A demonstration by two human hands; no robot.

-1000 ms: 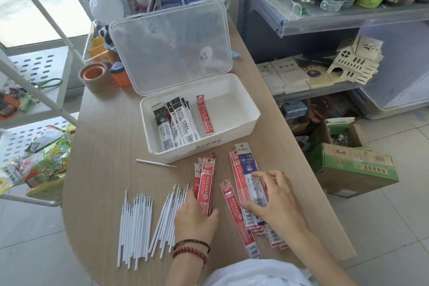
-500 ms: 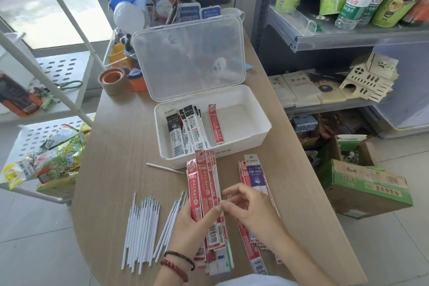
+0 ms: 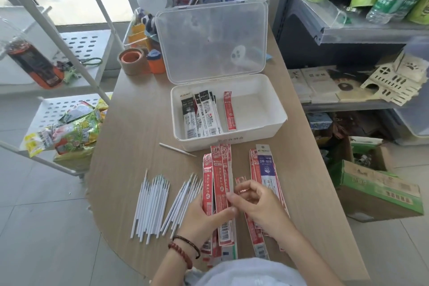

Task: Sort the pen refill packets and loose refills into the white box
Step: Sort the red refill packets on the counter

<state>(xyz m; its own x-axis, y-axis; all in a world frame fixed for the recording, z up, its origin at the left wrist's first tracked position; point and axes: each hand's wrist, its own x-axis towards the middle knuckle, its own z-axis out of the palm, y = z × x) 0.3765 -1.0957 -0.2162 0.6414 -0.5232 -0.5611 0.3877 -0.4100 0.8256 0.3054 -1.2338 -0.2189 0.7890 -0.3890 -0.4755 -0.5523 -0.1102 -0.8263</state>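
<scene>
Red refill packets, position? (checker)
Near the white box, not in. Your left hand grips the stack; your right hand pinches its edge, likely squaring it for one drop. (recorder)

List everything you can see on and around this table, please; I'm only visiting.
white box: one, white, open, middle of the table.
black-and-white packets: several, in the box's left part.
red packet: one, red, in the box beside them.
red packet stack: one, red, in front of the box.
packet pile: one, mostly red, purple on top, right of the stack.
loose refills: two bundles and a single one, white, left of the stack.
tape roll: one, brown, behind the box, to its left.
carton: one, green and brown, floor at right.
left hand: grips the red packet stack.
right hand: fingers curled at the stack's right edge; grip unclear.
</scene>
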